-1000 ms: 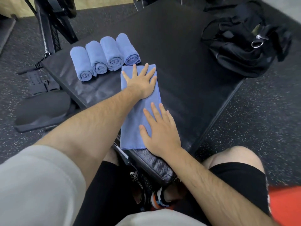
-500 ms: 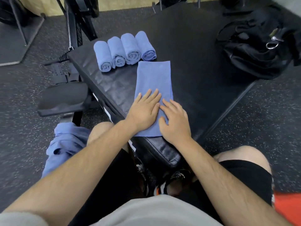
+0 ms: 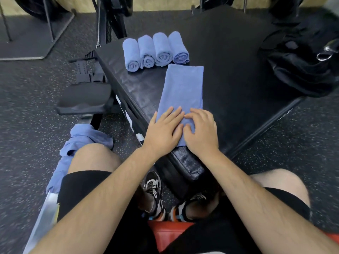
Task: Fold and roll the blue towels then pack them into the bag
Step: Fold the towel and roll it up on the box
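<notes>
A blue towel (image 3: 183, 88), folded into a long strip, lies flat on the black padded platform (image 3: 229, 52). Both hands rest side by side on its near end. My left hand (image 3: 165, 131) lies flat with straight fingers. My right hand (image 3: 200, 132) has bent fingers, their tips pressing the cloth. Several rolled blue towels (image 3: 156, 50) sit in a row just beyond the strip's far end. The black bag (image 3: 302, 65) slumps at the platform's right corner. Loose blue towels (image 3: 80, 143) are heaped by my left knee.
A black seat pad (image 3: 84, 98) and machine frame (image 3: 110, 24) stand left of the platform. My shoes (image 3: 154, 195) are on the speckled rubber floor under the platform's near corner. A red surface (image 3: 170, 233) is beneath me.
My left hand slid back from the towel's far end to the near end beside the right hand. The right hand's fingers have bent. The view shifted, bringing the loose towels into sight.
</notes>
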